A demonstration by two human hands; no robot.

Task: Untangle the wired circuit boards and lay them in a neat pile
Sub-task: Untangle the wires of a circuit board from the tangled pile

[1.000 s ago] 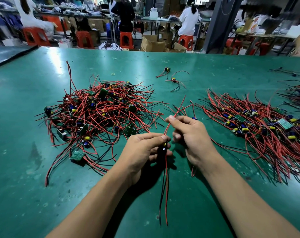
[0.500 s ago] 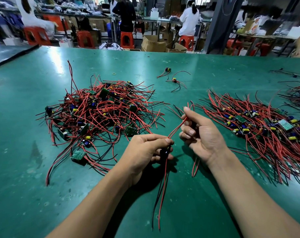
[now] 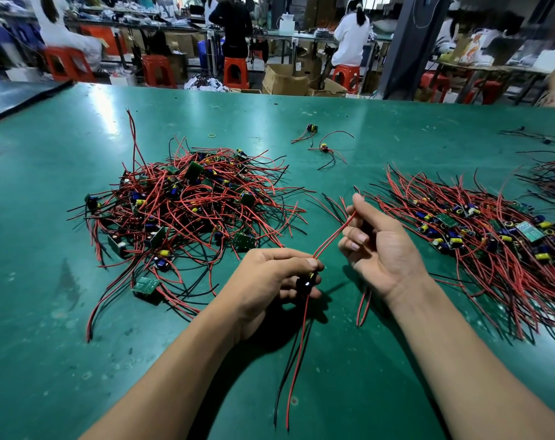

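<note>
My left hand (image 3: 269,277) pinches one small wired circuit board (image 3: 305,282), mostly hidden by the fingers; a red and a black wire (image 3: 296,360) hang from it toward me. Two red wires (image 3: 330,241) run up from the board to my right hand (image 3: 380,249), which holds them between thumb and fingers, palm turned up. A tangled heap of boards with red and black wires (image 3: 187,208) lies left of my hands. To the right lies a combed-out pile of boards (image 3: 479,236), their wires roughly parallel.
The green table (image 3: 47,344) carries two stray wired boards (image 3: 323,147) at the back middle and another wire bundle (image 3: 552,176) at the far right edge. Beyond the far table edge are red stools, cardboard boxes and several people at benches.
My right hand has slid up along the red wires and turned palm up, moving slightly right. The left hand keeps its pinch on the board; the hanging wires have swung a little.
</note>
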